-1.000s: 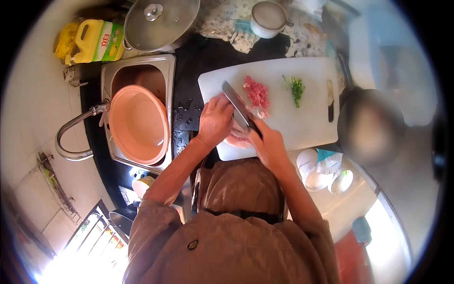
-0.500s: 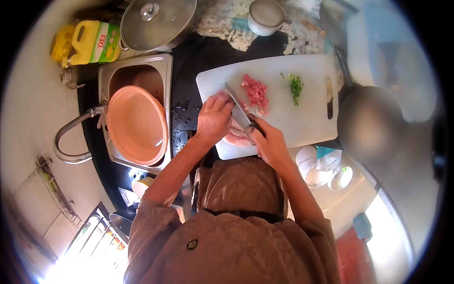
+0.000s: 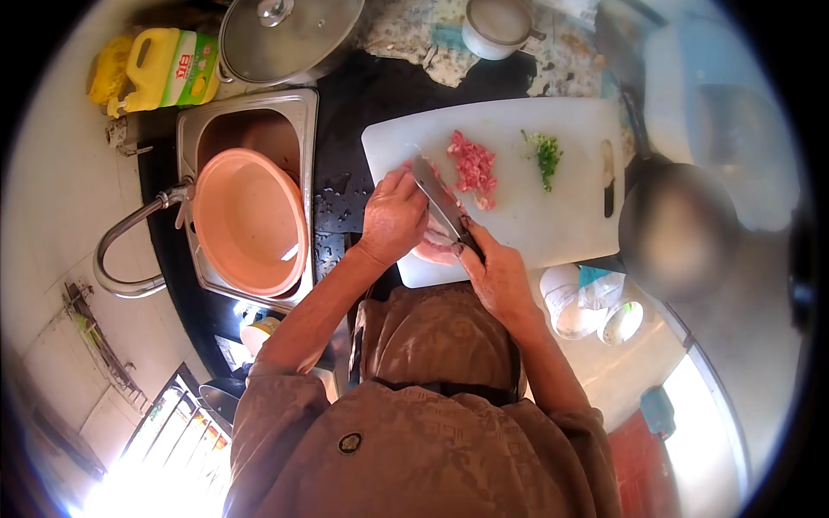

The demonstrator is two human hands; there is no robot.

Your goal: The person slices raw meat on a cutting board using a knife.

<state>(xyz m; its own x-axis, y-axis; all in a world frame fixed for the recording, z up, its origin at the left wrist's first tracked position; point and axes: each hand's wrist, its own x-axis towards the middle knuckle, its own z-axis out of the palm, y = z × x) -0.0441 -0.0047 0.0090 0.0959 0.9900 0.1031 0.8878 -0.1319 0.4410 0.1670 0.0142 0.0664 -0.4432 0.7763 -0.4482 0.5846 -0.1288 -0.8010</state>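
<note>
My right hand [image 3: 496,272] is closed round the dark handle of a knife [image 3: 439,197], whose blade slants up and left over the white cutting board [image 3: 553,229]. My left hand [image 3: 395,216] presses with bent fingers on a piece of raw meat [image 3: 435,244], just left of the blade. Part of the meat is hidden under the fingers and the knife. To the right of the blade lies a pile of chopped red meat [image 3: 473,169]. Further right on the board is a small heap of chopped greens [image 3: 546,159].
An orange basin [image 3: 250,223] sits in the steel sink [image 3: 306,108] at the left. A lidded pot [image 3: 294,43], a yellow jug [image 3: 155,69] and a white cup [image 3: 496,30] stand behind. A dark wok [image 3: 678,224] is right of the board.
The knife's blade shows its broad face again after standing more upright half a second ago. My left hand has stayed on the meat. The whole view has shifted slightly.
</note>
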